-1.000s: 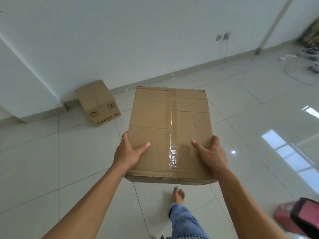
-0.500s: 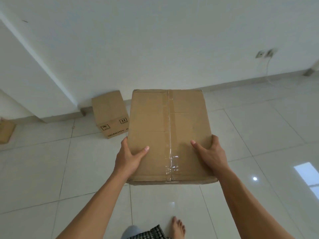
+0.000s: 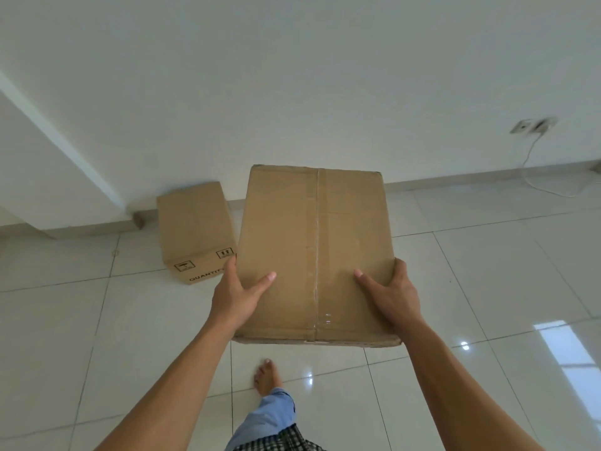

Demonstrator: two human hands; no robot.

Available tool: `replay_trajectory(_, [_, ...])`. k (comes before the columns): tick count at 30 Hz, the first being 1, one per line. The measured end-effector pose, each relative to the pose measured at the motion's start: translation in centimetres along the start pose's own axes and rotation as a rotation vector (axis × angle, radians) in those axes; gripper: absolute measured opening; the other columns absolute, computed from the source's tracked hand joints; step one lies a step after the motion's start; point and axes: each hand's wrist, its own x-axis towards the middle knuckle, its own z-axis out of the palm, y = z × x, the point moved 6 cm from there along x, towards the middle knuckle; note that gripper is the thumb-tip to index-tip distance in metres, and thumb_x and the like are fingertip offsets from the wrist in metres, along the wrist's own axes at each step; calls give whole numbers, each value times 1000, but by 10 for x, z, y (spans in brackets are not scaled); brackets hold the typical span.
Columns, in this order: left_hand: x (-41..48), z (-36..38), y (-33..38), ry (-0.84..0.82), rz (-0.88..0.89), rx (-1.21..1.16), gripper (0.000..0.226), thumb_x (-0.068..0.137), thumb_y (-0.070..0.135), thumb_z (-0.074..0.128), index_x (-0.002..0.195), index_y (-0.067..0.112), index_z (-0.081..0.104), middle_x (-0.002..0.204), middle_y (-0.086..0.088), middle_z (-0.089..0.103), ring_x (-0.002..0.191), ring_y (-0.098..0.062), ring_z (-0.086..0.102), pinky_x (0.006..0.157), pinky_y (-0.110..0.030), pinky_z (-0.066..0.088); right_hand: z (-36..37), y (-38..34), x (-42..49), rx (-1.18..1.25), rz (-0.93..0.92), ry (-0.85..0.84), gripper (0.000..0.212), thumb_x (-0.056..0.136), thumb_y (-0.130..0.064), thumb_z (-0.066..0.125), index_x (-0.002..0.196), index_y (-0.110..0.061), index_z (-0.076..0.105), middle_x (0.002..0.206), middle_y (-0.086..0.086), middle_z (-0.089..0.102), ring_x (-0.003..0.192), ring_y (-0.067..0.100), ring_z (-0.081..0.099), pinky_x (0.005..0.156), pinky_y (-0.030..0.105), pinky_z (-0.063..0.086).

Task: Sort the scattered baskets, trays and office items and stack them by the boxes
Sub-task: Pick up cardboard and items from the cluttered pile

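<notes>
I carry a large taped cardboard box (image 3: 312, 242) in front of me, above the tiled floor. My left hand (image 3: 235, 296) grips its left side near the front, thumb lying on top. My right hand (image 3: 392, 296) grips the right side the same way. A smaller cardboard box (image 3: 195, 229) printed with "QUANTITY" lies on the floor against the wall, just left of and beyond the carried box.
A white wall (image 3: 292, 92) with a baseboard runs across ahead. A socket (image 3: 533, 125) with a hanging white cable is at the right. My bare foot (image 3: 266, 377) and trouser leg are below the box on the glossy tiles.
I have walked closer to the wall with the box held the same way. The small box now sits closer to the carried box. The pink item at lower right has left the view.
</notes>
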Motion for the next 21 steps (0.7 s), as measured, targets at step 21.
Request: replay_trajectory(21, [259, -22, 63, 1, -113, -12, 99, 75, 66, 75, 153, 32, 26, 141, 19, 46, 134, -16, 48, 104, -33, 42, 95, -142, 247, -50, -8, -85, 87, 75, -67, 75, 142, -27, 38, 115, -8, 54, 98, 20, 53, 85, 37, 47])
